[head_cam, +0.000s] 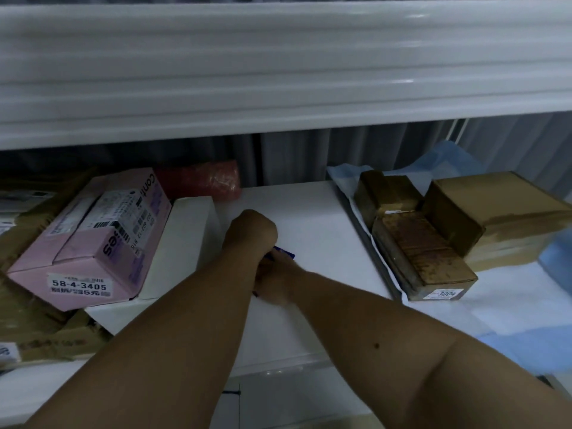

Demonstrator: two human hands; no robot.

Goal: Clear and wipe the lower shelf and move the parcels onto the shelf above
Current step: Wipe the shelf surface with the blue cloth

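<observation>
Scanning from the left, we see brown cardboard parcels (37, 332) piled at the shelf's edge, too overlapped to count, with one pink box (93, 239) tilted on top of them and one white box (182, 243) leaning against it. Behind these lies one red wrapped parcel (201, 181). In the cleared middle of the lower shelf (309, 218) our left hand (250, 233) is curled into a loose fist, and our right hand (275, 280) lies just below it, fingers closed on a small blue item (283, 252) that we take to be the wiping cloth, though too little of it shows to be sure; whether the left fingers also grip it we cannot tell. To the right, three brown boxes (427, 239) sit close together on pale blue and white wrapped packages (526, 308), whose number we cannot tell. The shelf above (278, 72) runs across the top of the view, and its visible front carries nothing. We judge that the wiping is under way in the bare patch only, with most parcels not yet lifted. The risk is on the left: the pink box rests at a slant, so a sweep of the left forearm could nudge the white box and tip the stack off the front edge. Wiping toward the right could likewise snag the loose wrapping under the brown boxes.
</observation>
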